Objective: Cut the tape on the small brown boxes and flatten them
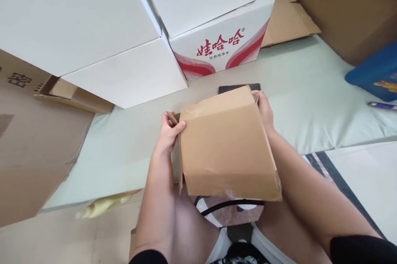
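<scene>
A brown cardboard box (226,144) is held above my lap, a broad plain side facing up. My left hand (170,131) grips its left edge, the thumb on the near side and the fingers around a flap that sticks out. My right hand (265,111) is closed on the far right corner, beside a folded flap; part of its fingers is hidden behind the cardboard. Just beyond the box, a dark flat object (238,87) lies on the pale green cloth (297,86), partly covered by the box.
White cartons (124,73) are stacked ahead, one with red lettering (221,49). Large brown cartons stand at left (40,131) and back right (350,11). At right are a blue container (375,73) and a pen (383,105). A yellowish item (107,205) lies lower left.
</scene>
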`<state>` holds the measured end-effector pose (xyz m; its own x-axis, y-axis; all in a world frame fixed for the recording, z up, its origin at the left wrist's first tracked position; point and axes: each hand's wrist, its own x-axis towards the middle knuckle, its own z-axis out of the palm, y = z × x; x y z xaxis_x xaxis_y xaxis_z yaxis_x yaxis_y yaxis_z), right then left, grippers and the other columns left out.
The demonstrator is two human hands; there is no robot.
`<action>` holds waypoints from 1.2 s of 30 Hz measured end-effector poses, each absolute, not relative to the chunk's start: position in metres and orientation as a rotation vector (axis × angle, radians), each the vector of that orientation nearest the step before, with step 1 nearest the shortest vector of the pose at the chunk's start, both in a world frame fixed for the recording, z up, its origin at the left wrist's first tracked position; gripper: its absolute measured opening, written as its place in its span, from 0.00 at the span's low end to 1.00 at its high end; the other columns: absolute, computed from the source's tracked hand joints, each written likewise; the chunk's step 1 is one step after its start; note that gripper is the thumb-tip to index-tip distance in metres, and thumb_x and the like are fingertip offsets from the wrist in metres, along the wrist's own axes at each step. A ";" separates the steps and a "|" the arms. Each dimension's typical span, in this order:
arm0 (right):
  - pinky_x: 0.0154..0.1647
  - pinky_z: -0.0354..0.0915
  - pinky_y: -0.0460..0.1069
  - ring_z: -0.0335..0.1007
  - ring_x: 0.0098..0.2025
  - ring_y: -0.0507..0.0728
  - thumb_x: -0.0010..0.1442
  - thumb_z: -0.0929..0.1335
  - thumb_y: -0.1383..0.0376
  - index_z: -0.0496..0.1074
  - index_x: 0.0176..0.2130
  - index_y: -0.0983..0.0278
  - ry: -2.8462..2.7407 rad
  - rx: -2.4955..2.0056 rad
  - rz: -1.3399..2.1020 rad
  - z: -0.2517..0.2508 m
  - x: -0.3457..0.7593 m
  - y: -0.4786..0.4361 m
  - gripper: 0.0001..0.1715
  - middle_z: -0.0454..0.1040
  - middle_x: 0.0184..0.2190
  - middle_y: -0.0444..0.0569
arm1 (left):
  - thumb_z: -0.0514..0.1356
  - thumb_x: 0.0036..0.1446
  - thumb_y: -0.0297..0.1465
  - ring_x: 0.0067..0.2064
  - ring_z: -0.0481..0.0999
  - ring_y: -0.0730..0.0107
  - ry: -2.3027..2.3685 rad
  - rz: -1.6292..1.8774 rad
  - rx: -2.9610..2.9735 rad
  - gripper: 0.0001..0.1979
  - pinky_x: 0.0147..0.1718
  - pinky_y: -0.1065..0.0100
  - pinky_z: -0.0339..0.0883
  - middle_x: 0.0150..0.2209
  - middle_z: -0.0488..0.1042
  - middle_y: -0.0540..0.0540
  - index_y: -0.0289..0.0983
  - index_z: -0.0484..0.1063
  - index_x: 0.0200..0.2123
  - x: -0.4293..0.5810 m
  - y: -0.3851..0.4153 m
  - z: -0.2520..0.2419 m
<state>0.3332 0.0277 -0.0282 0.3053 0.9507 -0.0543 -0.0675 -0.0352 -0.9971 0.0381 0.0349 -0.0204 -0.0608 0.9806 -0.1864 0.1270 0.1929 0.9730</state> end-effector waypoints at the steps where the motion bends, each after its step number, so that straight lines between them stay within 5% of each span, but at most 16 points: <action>1: 0.51 0.72 0.55 0.75 0.51 0.61 0.64 0.57 0.37 0.71 0.43 0.56 -0.878 -1.308 1.097 -0.028 0.334 0.028 0.31 0.78 0.47 0.49 | 0.77 0.30 0.52 0.54 0.73 0.50 1.581 1.081 1.219 0.43 0.56 0.49 0.71 0.50 0.64 0.43 0.43 0.59 0.44 0.037 0.036 -0.021; 4: 0.52 0.73 0.58 0.75 0.54 0.62 0.58 0.67 0.39 0.67 0.55 0.52 -0.817 -1.256 1.379 -0.025 0.331 0.025 0.33 0.76 0.56 0.50 | 0.79 0.27 0.47 0.64 0.62 0.42 2.008 1.140 1.435 0.43 0.68 0.41 0.58 0.52 0.58 0.41 0.43 0.58 0.41 0.029 0.039 -0.022; 8: 0.62 0.70 0.64 0.70 0.63 0.65 0.45 0.79 0.54 0.56 0.68 0.50 -0.874 -1.444 1.460 -0.025 0.322 0.020 0.57 0.68 0.66 0.55 | 0.78 0.31 0.46 0.67 0.56 0.41 2.124 1.157 1.534 0.41 0.70 0.39 0.54 0.55 0.56 0.40 0.43 0.59 0.44 0.016 0.037 -0.024; 13: 0.59 0.72 0.65 0.80 0.52 0.66 0.46 0.80 0.52 0.74 0.51 0.60 -1.016 -1.261 1.652 -0.020 0.316 0.014 0.35 0.82 0.51 0.55 | 0.80 0.30 0.49 0.72 0.53 0.39 2.030 1.291 1.619 0.51 0.73 0.43 0.49 0.63 0.54 0.33 0.40 0.60 0.54 0.010 0.034 -0.020; 15: 0.53 0.75 0.64 0.82 0.47 0.65 0.44 0.81 0.48 0.76 0.46 0.60 -1.006 -1.175 1.665 -0.012 0.320 0.011 0.33 0.84 0.44 0.53 | 0.80 0.27 0.54 0.73 0.52 0.38 1.941 1.381 1.584 0.60 0.73 0.44 0.48 0.67 0.52 0.30 0.41 0.56 0.60 0.007 0.034 -0.016; 18: 0.48 0.77 0.63 0.83 0.46 0.68 0.42 0.80 0.43 0.76 0.43 0.59 -0.967 -1.170 1.471 0.002 0.332 0.008 0.36 0.85 0.42 0.52 | 0.78 0.27 0.58 0.66 0.70 0.40 1.640 1.415 1.342 0.68 0.66 0.43 0.63 0.65 0.63 0.30 0.44 0.49 0.66 0.003 0.032 -0.010; 21: 0.49 0.77 0.64 0.81 0.52 0.71 0.46 0.77 0.38 0.76 0.46 0.57 -0.975 -1.257 1.207 0.012 0.343 0.004 0.37 0.84 0.46 0.54 | 0.80 0.27 0.54 0.53 0.81 0.44 1.383 1.185 1.096 0.55 0.55 0.47 0.76 0.53 0.79 0.33 0.40 0.65 0.58 0.002 0.031 -0.007; 24: 0.51 0.77 0.66 0.80 0.54 0.72 0.46 0.77 0.37 0.76 0.48 0.57 -0.980 -1.323 1.172 0.013 0.344 -0.003 0.39 0.84 0.47 0.55 | 0.81 0.26 0.48 0.51 0.83 0.44 1.326 1.098 1.050 0.42 0.51 0.50 0.79 0.48 0.83 0.34 0.35 0.74 0.45 0.005 0.031 -0.006; 30: 0.56 0.76 0.68 0.81 0.51 0.71 0.51 0.75 0.38 0.80 0.44 0.59 -1.264 -1.417 1.287 0.004 0.346 -0.052 0.33 0.86 0.40 0.53 | 0.78 0.35 0.45 0.53 0.82 0.46 1.460 1.457 1.182 0.33 0.53 0.51 0.78 0.47 0.83 0.36 0.35 0.75 0.44 0.022 0.032 -0.006; 32: 0.51 0.78 0.68 0.83 0.46 0.72 0.55 0.72 0.36 0.81 0.39 0.59 -1.337 -1.536 1.229 0.002 0.358 -0.082 0.31 0.86 0.35 0.54 | 0.77 0.38 0.45 0.52 0.82 0.46 1.443 1.369 1.248 0.33 0.52 0.51 0.78 0.47 0.83 0.37 0.36 0.74 0.45 0.032 0.028 -0.007; 36: 0.51 0.78 0.73 0.83 0.47 0.76 0.50 0.74 0.35 0.82 0.37 0.55 -1.208 -1.723 0.941 0.003 0.399 -0.154 0.30 0.86 0.42 0.57 | 0.69 0.51 0.51 0.51 0.83 0.53 1.275 1.057 1.529 0.31 0.46 0.57 0.78 0.51 0.81 0.36 0.37 0.72 0.51 0.058 0.017 -0.007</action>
